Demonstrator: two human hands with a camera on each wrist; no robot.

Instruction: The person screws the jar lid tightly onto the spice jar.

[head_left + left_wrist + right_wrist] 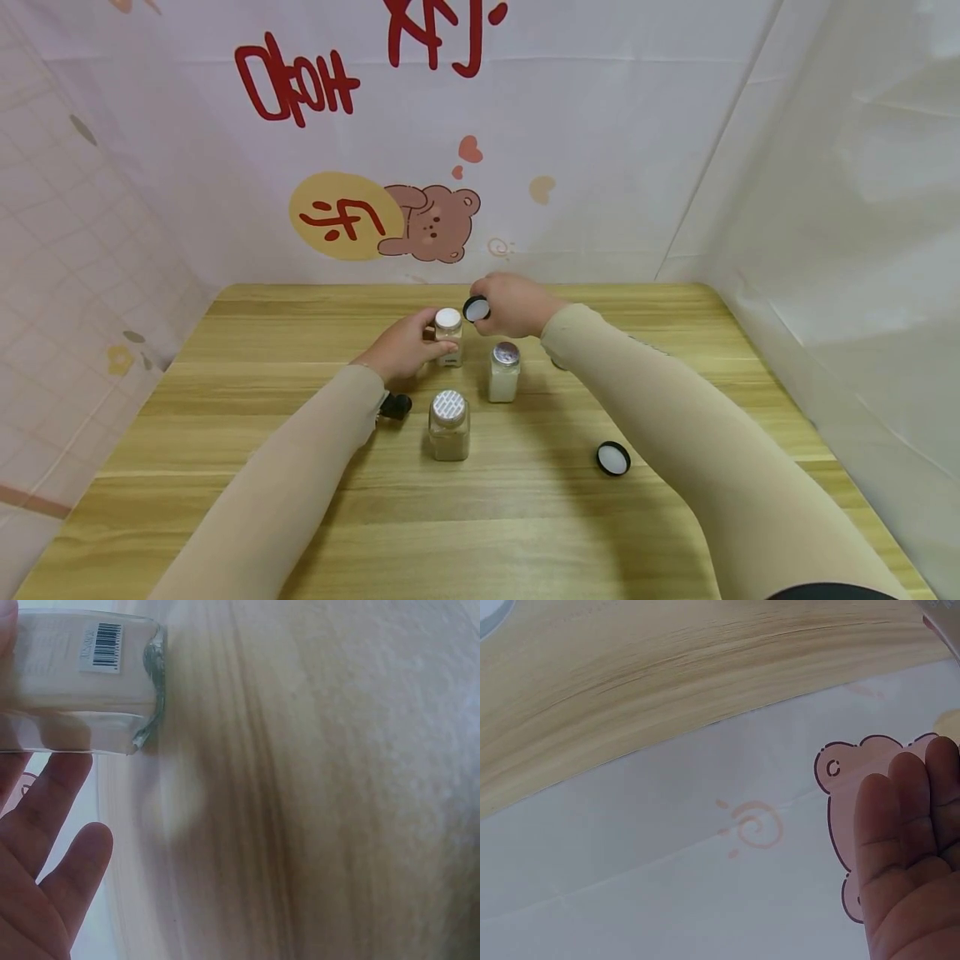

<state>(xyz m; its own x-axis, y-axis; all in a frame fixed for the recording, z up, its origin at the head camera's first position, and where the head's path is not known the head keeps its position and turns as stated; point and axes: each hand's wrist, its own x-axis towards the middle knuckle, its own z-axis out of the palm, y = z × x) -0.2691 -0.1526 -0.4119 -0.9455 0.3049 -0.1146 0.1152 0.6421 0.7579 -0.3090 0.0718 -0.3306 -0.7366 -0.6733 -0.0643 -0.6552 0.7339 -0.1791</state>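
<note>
In the head view my left hand [401, 346] grips a small square glass jar [450, 354] with a white round top, thumb across its near side. The left wrist view shows a barcode on this glass jar [82, 682] and its thick base. Just right of the jar's top, my right hand [517, 304] pinches a black screw cap [476, 309], its white inside facing the camera. In the right wrist view, the fingers [881, 825] of my right hand are partly visible and the cap is out of sight.
A jar with a silvery top [504, 375] and a larger jar with a slotted shaker top [450, 429] stand nearer on the wooden table [495, 525]. Another black cap [613, 459] lies inside up at the right. A black object [395, 406] is partly hidden by my left sleeve.
</note>
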